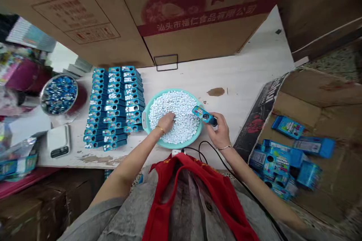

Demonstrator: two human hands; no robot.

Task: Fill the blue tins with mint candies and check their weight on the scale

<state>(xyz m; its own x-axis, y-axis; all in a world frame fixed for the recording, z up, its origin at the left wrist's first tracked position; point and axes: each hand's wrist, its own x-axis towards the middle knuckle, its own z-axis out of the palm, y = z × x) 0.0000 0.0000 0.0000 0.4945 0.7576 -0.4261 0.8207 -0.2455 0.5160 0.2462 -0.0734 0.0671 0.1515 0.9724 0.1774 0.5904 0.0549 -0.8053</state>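
A turquoise basin (144, 117) full of small white candy-like pellets (181, 107) stands in front of me. My left hand (166, 122) is in the pellets, its fingers curled down and closed among them, the tips partly buried. My right hand (219, 131) grips a small blue cardboard box (204, 115) with a round dark opening and holds it over the basin's right rim. To the left, similar blue boxes (114, 107) stand packed in three rows, white pellets showing at many of their openings.
A metal bowl (59, 94) of shiny blue-and-silver wrapped pieces and a white device (58, 141) sit at the left. Large cartons (181, 45) line the back. An open carton (325, 101) at the right holds several blue boxes (283, 162). A black cable (207, 143) runs beneath my right forearm.
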